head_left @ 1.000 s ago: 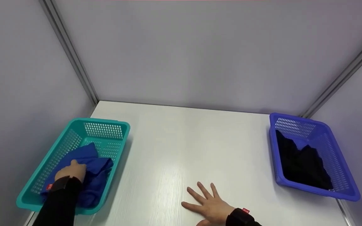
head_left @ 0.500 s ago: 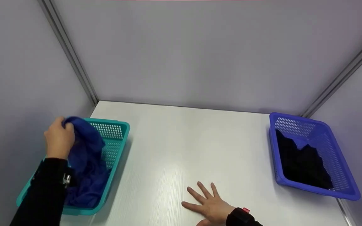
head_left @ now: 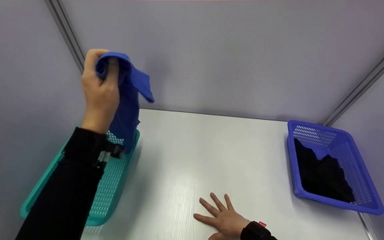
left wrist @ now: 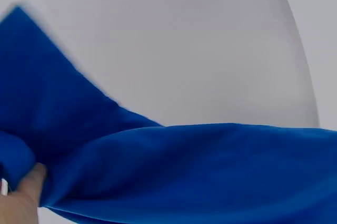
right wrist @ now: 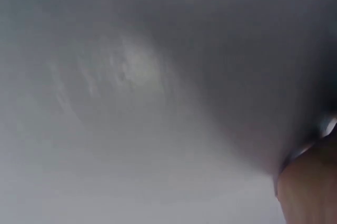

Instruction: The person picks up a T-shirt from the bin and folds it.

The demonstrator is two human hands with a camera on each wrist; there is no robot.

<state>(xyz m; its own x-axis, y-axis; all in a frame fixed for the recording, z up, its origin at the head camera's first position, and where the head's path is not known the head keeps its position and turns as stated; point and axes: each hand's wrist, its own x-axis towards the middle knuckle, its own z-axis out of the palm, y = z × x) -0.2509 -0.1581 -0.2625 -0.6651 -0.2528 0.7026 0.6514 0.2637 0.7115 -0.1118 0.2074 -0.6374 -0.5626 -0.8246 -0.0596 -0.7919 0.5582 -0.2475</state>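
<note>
Since a second ago my left hand (head_left: 100,87) has come up out of the teal basket (head_left: 110,186) at the counter's left edge, and the blue cloth (head_left: 127,100) has risen with it. My grip is closed tight around a bunched top fold; the rest hangs down, its lower end level with the basket's far rim. My right hand (head_left: 223,218) stays flat, fingers spread, on the counter (head_left: 212,150) near its front edge, holding nothing. I judge the risk to be the hold itself: I have only a bunched fold, so the cloth could slide out and drop. The trailing end might also snag the basket's rim and drag it. The black cloth (head_left: 322,175) lies in the blue basket (head_left: 345,140) at the right edge.
</note>
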